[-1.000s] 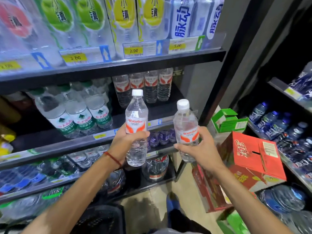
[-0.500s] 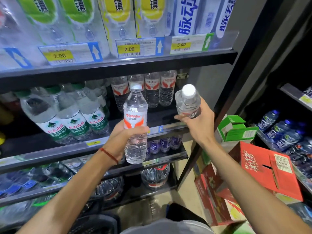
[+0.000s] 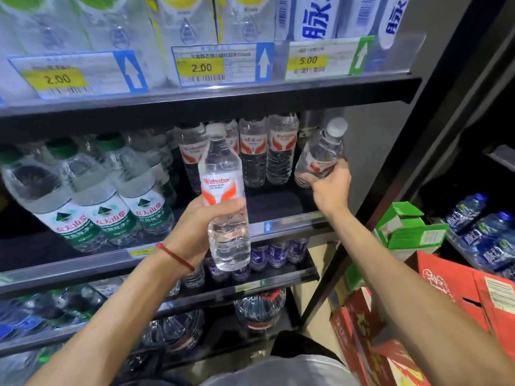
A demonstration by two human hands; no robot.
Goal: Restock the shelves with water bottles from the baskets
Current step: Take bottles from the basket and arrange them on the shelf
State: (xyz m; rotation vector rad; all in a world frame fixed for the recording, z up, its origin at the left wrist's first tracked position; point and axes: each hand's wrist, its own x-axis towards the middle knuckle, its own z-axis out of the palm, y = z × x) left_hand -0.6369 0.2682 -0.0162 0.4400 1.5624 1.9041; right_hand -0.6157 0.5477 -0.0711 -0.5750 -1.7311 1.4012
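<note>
right hand (image 3: 328,188) has carried its bottle (image 3: 320,154) shelfward, long axis tilted up-right.

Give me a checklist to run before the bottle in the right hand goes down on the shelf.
1. Grip: right hand curls round tilted bottle: ok.
2. Its white cap is on: ok.
3. Bottle upright for setting down: not ok, it leans.
4. Bare shelf spot beside the red-label row: ok.
5. The left hand keeps second bottle clear of that spot: ok.
6. Bottle base touching shelf: cannot tell.
</note>
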